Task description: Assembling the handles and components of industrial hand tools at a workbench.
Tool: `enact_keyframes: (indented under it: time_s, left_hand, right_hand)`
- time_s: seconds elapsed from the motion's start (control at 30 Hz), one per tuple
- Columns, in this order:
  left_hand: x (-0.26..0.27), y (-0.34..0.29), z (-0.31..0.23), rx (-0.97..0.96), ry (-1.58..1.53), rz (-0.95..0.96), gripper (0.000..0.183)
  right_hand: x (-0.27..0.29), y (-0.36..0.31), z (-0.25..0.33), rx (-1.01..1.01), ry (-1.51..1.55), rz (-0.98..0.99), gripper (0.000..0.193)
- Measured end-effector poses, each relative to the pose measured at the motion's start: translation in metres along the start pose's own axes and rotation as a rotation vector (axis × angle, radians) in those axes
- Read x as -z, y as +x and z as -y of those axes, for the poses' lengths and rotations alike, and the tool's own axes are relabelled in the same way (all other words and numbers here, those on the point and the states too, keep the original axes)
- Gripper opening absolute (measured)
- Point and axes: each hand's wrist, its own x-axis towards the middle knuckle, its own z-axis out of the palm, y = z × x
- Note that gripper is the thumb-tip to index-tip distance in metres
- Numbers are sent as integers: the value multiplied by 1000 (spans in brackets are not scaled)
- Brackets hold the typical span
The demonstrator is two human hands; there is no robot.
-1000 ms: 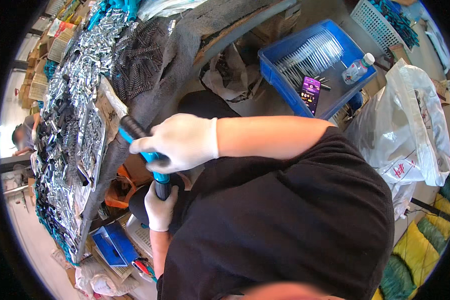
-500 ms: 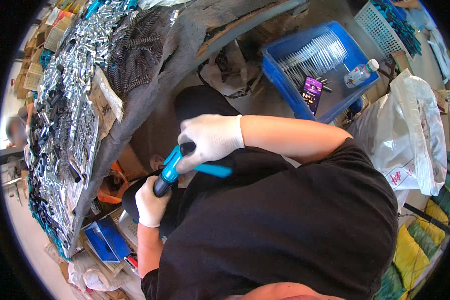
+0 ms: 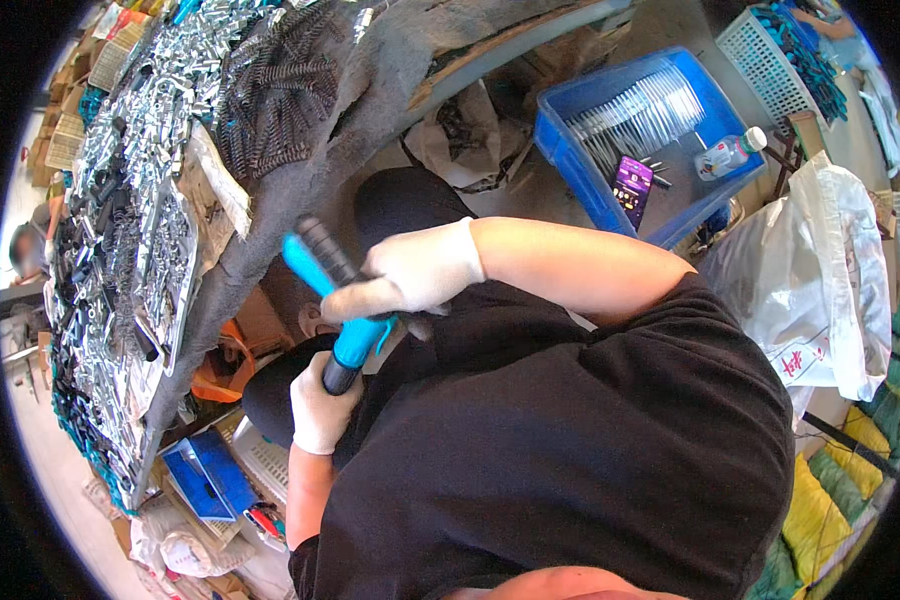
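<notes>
Between my gloved hands is a turquoise-and-black hand tool (image 3: pixel 354 342) with a thick tubular body, a black lower end and a handle with a black ribbed grip. My left hand (image 3: pixel 322 405) is closed round the black lower end. Higher up, my right hand (image 3: pixel 400 275) has its fingers curled over the tool where the handle meets the body. The ribbed grip and a turquoise arm beside it point to the upper left, past my right hand. Part of the body is hidden under my right fingers. The tool is above my lap, near the bench edge.
A bench (image 3: pixel 260 235) on the left bears heaped metal parts (image 3: pixel 160 130) and dark coil springs (image 3: pixel 280 100). At the upper right, a blue bin (image 3: pixel 615 215) holds metal rods, a phone (image 3: pixel 632 188) and a bottle (image 3: pixel 725 155). A clear plastic sack (image 3: pixel 800 270) stands by my right arm.
The tool has turned in my hands: a turquoise handle that pointed right is gone from there, and a handle now points to the upper left. My left hand has shifted slightly right and down.
</notes>
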Motion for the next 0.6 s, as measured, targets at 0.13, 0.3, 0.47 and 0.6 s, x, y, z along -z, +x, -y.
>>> enact_keyframes:
  time_s: [0.13, 0.3, 0.47, 0.6]
  left_hand:
    - [-3, 2, 2, -175, -35, -89, 23]
    - [0, 13, 40, 197, -503, -243, 14]
    - [-18, -4, 7, -166, -219, 3, 21]
    - [15, 7, 19, -45, -246, -160, 20]
  right_hand:
    - [-7, 36, -34, 303, 440, -505, 51]
    - [-23, 19, -25, 1015, 209, -702, 23]
    - [-11, 9, 41, 727, 7, -424, 22]
    - [1, 28, -16, 672, 11, -623, 29]
